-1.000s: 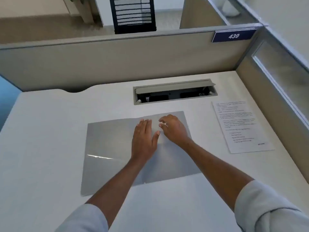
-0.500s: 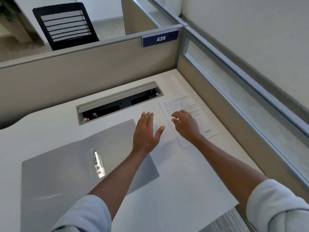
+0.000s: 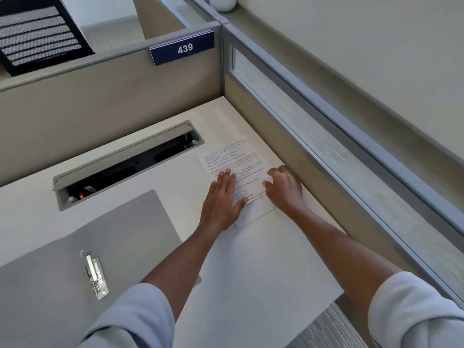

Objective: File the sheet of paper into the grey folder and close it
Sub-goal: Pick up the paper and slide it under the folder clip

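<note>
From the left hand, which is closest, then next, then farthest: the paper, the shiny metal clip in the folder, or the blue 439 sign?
Measured from the left hand:
1. Sheet of paper: right under its fingers, touching.
2. Metal clip: lower left, inside the open grey folder.
3. Blue 439 sign: far up, on top of the cubicle partition.

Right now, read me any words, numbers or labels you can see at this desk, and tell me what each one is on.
"439": white digits on the dark blue rectangular plate fixed to the top of the beige cubicle partition.
White printed sheet of paper under both hands: several lines of dark text, too small and blurred to read.
Open grey folder and its metal clip: no readable text.
</note>
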`<state>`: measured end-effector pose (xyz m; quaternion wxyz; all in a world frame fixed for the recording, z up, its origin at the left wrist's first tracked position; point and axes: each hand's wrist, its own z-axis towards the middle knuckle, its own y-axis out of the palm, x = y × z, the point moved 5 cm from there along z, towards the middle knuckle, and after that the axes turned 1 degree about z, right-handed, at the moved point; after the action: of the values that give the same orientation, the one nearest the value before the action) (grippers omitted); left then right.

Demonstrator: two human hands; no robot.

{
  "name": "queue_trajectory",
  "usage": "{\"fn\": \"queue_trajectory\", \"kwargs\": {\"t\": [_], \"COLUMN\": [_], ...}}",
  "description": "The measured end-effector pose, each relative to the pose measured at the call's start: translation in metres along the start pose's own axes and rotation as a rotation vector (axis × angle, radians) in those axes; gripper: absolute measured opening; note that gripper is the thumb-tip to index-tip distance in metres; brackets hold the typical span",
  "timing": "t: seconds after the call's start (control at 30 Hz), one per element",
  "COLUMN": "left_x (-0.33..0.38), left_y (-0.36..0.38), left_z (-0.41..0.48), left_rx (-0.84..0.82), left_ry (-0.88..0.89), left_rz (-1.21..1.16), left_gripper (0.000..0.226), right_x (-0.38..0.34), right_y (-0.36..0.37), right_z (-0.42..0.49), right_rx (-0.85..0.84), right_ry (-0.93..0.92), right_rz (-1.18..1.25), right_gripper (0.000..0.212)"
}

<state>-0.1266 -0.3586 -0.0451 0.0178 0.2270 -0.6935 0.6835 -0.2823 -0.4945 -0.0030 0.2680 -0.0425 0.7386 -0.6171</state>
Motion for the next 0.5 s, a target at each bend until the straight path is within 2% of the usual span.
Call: {"fn": "queue_trajectory", "kwargs": {"t": [0.17, 0.5], "left_x": [-0.005, -0.011], "left_y": [0.019, 0.033], "left_z": [-0.002, -0.003], "left_rx": [0.018, -0.014], "left_ry": [0.049, 0.05], "left_rz": [0.107, 0.126], "left_gripper": [0.087, 0.082], "right_x": [0.009, 0.005], "right_y": [0.017, 0.029], "right_z": [0.004, 0.001], "right_rx": [-0.047, -0.021], "right_ry": [0.041, 0.106], "right_rz": [-0.086, -0.157], "right_gripper": [0.038, 0.034]}}
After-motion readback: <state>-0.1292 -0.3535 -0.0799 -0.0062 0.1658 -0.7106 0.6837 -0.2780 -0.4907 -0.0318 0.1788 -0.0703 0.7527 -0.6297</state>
